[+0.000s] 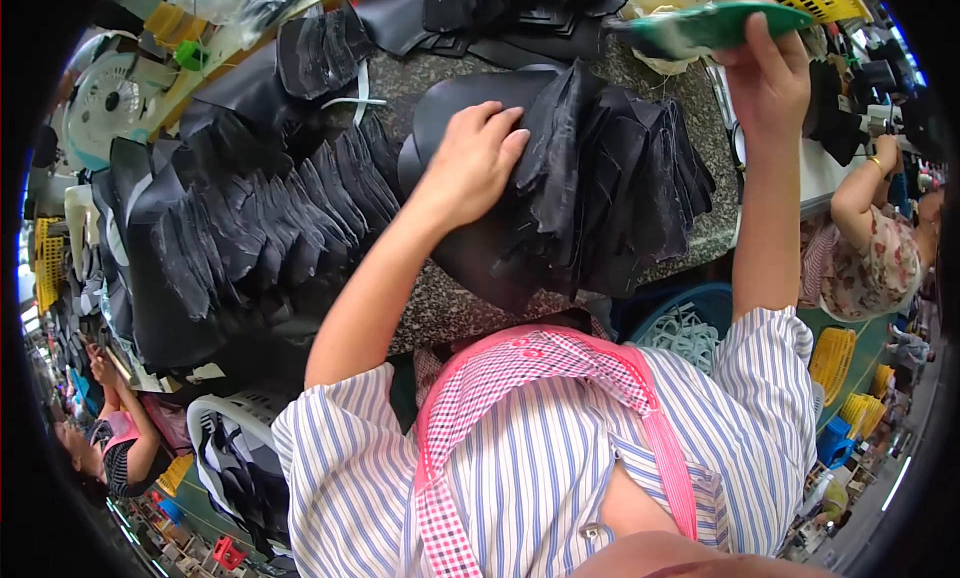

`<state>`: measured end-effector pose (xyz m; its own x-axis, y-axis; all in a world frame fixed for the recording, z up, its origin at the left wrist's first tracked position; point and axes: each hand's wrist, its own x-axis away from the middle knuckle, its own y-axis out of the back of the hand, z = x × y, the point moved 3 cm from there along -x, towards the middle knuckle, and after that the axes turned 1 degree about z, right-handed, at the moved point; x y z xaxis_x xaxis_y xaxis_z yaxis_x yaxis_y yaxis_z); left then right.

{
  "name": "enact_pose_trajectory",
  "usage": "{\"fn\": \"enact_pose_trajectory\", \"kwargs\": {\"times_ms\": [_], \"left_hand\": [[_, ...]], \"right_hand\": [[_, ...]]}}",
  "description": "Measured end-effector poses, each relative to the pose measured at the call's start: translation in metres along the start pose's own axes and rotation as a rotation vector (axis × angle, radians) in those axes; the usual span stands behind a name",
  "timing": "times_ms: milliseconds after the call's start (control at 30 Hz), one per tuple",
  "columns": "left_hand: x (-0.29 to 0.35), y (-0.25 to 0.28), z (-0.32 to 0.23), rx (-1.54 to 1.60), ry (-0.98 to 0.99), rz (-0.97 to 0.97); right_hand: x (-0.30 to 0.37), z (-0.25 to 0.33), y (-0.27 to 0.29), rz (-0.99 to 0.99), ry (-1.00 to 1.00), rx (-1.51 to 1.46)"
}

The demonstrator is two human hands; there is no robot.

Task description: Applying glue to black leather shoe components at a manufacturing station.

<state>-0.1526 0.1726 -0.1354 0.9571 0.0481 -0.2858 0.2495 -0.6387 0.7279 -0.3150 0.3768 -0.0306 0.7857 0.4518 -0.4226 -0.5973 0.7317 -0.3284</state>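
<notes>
My left hand (474,164) lies on a smooth black sheet piece (440,108), fingers apart and thumb at the edge of a fanned stack of black pieces (610,178). That stack's edges look rough and whitish. Raised at the upper right, my right hand (770,83) grips a long, flat green piece (735,23) between thumb and fingers. Its left end is dark and blurred with a whitish smear, so its exact kind is unclear. Left of my left arm, another long row of overlapping black pieces (250,218) spreads over the bench.
The speckled stone worktop (400,83) carries more black pieces (320,53) at the back. A white basket (215,408) of black pieces stands lower left; a blue tub (715,300) of pale strips sits below the bench. Co-workers (865,248) are at both sides.
</notes>
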Motion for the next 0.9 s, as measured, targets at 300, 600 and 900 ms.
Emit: {"fn": "enact_pose_trajectory", "kwargs": {"times_ms": [300,600,900], "left_hand": [[0.023,-0.007,-0.034,0.276,0.237,-0.080],[0.020,-0.027,-0.036,1.193,0.417,-0.307],[0.022,-0.031,-0.050,1.056,0.313,-0.514]], "right_hand": [[0.012,0.012,-0.068,0.146,-0.008,0.107],[0.047,0.003,-0.094,0.650,0.101,0.954],[0.072,0.015,-0.100,0.925,0.082,0.925]]}}
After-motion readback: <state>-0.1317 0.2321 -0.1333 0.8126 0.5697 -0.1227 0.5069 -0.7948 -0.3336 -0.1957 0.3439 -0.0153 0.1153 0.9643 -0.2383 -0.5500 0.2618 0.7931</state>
